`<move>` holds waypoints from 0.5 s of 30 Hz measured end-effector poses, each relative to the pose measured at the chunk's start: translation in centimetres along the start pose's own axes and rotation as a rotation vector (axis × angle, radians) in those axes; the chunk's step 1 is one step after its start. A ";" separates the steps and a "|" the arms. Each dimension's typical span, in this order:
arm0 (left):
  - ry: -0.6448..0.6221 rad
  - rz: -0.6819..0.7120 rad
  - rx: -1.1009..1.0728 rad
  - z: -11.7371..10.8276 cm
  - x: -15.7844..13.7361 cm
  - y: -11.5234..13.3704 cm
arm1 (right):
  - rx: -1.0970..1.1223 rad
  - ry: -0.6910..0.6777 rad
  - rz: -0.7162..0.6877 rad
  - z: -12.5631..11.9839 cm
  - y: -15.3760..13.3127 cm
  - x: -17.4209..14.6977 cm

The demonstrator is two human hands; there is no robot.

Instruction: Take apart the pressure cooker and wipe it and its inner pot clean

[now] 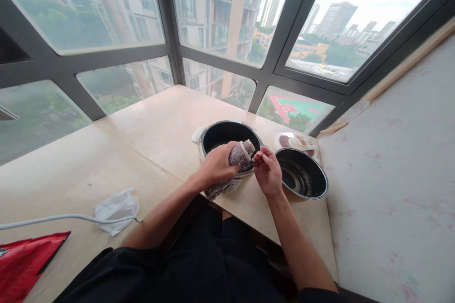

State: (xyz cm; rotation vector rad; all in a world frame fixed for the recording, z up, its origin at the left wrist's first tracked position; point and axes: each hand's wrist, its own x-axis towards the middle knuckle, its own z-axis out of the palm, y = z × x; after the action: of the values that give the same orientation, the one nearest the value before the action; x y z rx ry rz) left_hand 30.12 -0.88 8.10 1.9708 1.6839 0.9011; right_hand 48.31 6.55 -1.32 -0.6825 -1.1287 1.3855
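My left hand (219,164) is wrapped around a bunched grey-brown cloth (241,152), held over the front rim of a rice cooker (229,129) with a dark interior. One end of the cloth hangs below the hand in front of the cooker. Close to the cloth's upper end, my right hand (267,170) is closed, its thumb and fingertips pinched together; whatever is between them is too small to make out. Just right of that hand stands a black inner pot (304,173) with wet-looking marks inside.
Behind the pot lies a white lid (298,142). On the left of the pale countertop (142,137) are a crumpled white tissue (117,208), a white cable (57,217) and a red packet (28,265). Windows border the back, and a papered wall (391,161) the right.
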 end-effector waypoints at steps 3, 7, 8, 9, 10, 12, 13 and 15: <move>0.081 -0.002 0.150 -0.5 2.5 0.4 | 0.018 0.010 -0.002 -0.6 0.0 -1.1; 0.018 -0.028 0.353 0.3 6.6 0.6 | -0.251 0.031 -0.106 -1.4 -0.6 -2.1; -0.006 -0.029 0.395 1.0 7.7 0.6 | -0.360 0.044 -0.152 -1.8 -0.7 -2.0; -0.028 -0.026 0.425 1.8 8.7 0.5 | -0.461 0.060 -0.195 -2.2 -0.7 -1.7; -0.053 -0.019 0.438 2.7 9.8 0.3 | -0.546 0.081 -0.227 -2.7 -0.6 -1.3; -0.116 -0.032 0.390 4.8 11.6 -0.2 | -0.671 0.128 -0.257 -3.8 0.0 0.0; -0.137 -0.067 0.342 5.7 12.3 -0.6 | -0.725 0.154 -0.263 -4.4 0.6 0.7; -0.143 -0.168 0.208 7.1 13.3 -1.5 | -0.812 0.190 -0.258 -5.3 2.0 2.0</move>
State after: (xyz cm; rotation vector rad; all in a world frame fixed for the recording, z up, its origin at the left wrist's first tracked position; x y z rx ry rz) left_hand 34.89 13.20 4.87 1.9343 1.8892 0.5306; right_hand 51.93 10.00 -4.64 -1.1605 -1.5619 0.5928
